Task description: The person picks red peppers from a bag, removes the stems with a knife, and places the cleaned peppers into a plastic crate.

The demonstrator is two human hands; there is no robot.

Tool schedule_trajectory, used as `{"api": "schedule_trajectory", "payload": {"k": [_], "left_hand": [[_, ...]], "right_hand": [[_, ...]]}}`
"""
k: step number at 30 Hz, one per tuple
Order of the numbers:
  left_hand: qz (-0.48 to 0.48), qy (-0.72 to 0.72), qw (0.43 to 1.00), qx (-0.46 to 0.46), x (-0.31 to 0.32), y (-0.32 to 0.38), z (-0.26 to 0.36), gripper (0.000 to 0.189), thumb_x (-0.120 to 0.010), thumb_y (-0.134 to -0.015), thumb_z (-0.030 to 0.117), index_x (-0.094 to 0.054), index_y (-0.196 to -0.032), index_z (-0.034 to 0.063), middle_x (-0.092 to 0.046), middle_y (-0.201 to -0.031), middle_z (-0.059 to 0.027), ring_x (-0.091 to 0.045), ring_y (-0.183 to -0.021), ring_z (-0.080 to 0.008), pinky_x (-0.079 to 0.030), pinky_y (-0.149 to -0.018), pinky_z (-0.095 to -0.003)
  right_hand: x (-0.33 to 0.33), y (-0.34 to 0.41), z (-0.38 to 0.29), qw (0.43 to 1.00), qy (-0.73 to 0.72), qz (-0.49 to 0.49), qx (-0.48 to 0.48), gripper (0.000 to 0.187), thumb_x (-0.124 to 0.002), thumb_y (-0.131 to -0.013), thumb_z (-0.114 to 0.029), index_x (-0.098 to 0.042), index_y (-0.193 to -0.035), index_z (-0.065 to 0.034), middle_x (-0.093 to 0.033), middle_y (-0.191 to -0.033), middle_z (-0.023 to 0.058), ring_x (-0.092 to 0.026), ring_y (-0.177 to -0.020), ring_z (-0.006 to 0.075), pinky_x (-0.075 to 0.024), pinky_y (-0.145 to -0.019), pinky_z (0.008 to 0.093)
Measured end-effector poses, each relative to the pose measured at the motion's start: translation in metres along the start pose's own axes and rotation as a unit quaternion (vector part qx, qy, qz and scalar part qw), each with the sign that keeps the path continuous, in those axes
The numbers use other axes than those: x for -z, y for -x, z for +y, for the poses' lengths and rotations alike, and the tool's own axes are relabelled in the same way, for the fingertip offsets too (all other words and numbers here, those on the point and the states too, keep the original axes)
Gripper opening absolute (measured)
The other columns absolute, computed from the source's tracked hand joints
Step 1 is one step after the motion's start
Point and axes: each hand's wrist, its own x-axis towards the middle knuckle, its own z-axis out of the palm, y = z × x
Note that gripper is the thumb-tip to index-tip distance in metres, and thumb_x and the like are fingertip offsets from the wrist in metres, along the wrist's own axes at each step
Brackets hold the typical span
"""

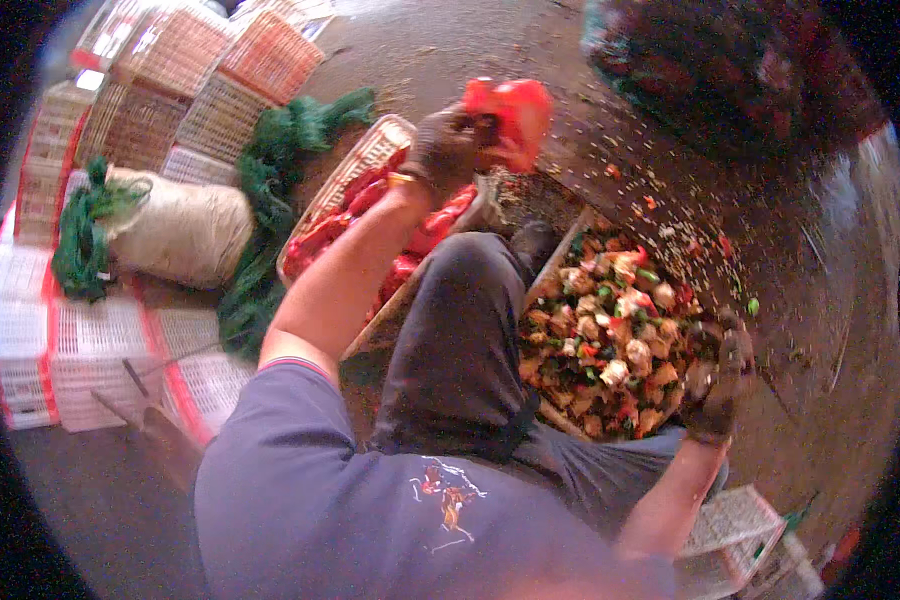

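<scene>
My left hand (450, 150), in a dark glove, is raised past my knee and grips a red bell pepper (521, 124). Under my left forearm is a long basket (390, 139) with red peppers (442, 214) in it. My right hand (720, 382), also gloved and blurred, is at the right edge of a box (570, 244) heaped with cut pepper cores and seeds (622, 330). Whether my right hand holds anything is not clear; its fingers are smeared by motion.
Stacked woven crates (172, 45) stand at the upper left. A filled pale sack (184, 229) and green netting (270, 172) lie nearby. A large dark net sack (727, 82) is at the upper right. Seeds and scraps litter the floor (810, 285). Another crate (742, 525) stands at the lower right.
</scene>
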Motion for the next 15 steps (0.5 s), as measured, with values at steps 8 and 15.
{"api": "schedule_trajectory", "payload": {"k": [8,15], "left_hand": [[0.196,-0.228,0.925,0.231,0.182,0.027,-0.245,0.059,-0.060,-0.089,0.056,-0.068,-0.114,0.0035,-0.072,-0.097,-0.0187,-0.069,-0.094,-0.0308,-0.054,-0.080,-0.0418],[0.066,-0.423,0.874,0.230,0.165,-0.025,-0.289,0.067,-0.049,-0.093,0.059,-0.064,-0.119,-0.0007,-0.065,-0.117,-0.0265,-0.062,-0.114,-0.0366,-0.046,-0.099,-0.0435]], "right_hand": [[-0.020,-0.003,0.011,0.959,-0.160,-0.002,-0.236,0.043,-0.062,-0.098,-0.032,-0.055,-0.131,-0.0047,-0.071,-0.099,0.0117,-0.041,-0.039,0.0029,-0.0282,-0.035,0.0209],[-0.036,-0.030,0.028,0.936,-0.148,0.010,-0.319,0.038,-0.056,-0.100,-0.030,-0.057,-0.129,-0.0058,-0.071,-0.096,0.0115,-0.038,-0.039,0.0039,-0.0283,-0.036,0.0208]]}}
